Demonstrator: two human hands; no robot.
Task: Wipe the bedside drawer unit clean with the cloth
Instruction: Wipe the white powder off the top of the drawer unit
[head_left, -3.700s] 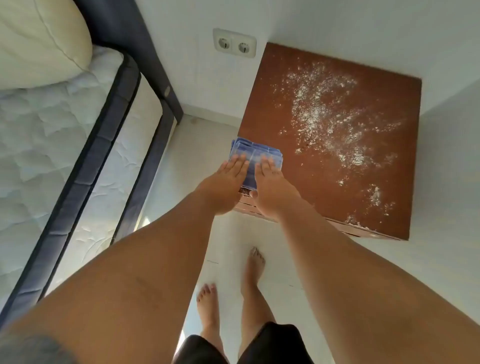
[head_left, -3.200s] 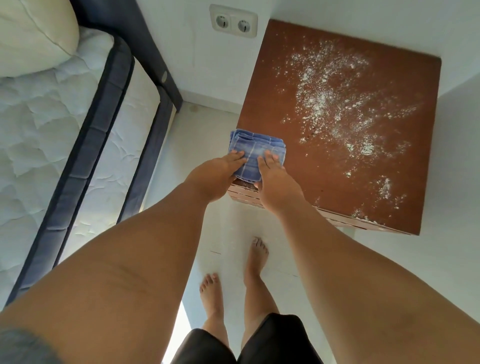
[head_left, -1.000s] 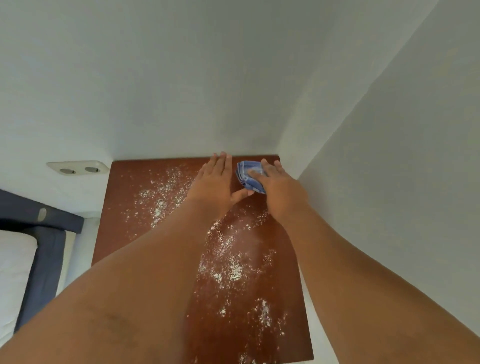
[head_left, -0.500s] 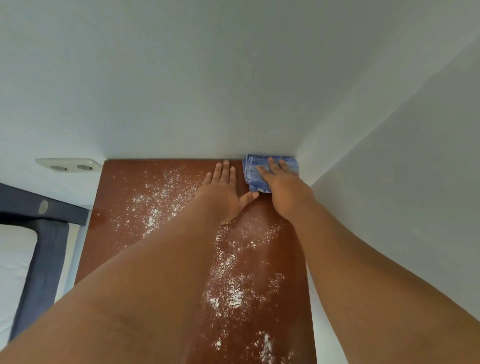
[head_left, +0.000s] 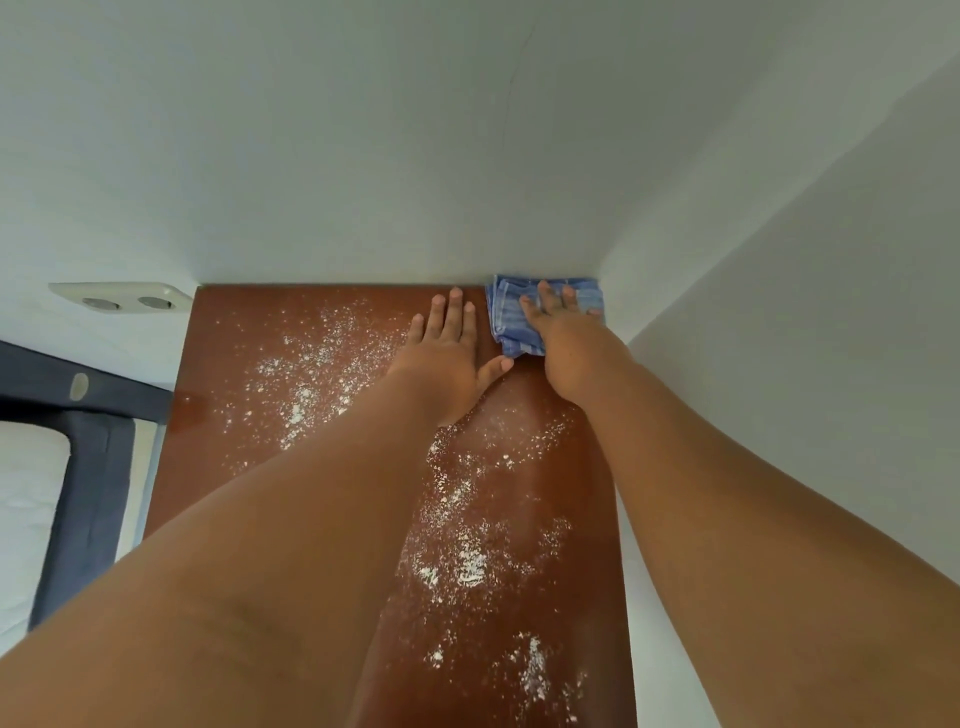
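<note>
The reddish-brown top of the bedside drawer unit fills the lower middle of the view, strewn with white powder across its centre and left. A folded blue cloth lies in the far right corner, against both walls. My right hand presses flat on the cloth with straight fingers. My left hand rests flat on the bare wood just left of the cloth, its thumb touching the cloth's near edge.
White walls meet at the corner behind and to the right of the unit. A double wall socket sits left of the unit's far edge. A dark blue bed frame and white mattress stand at the left.
Both hands carried the cloth from the near left edge to the far right corner. In the last half second the cloth slid fully into the corner and the view moved closer.
</note>
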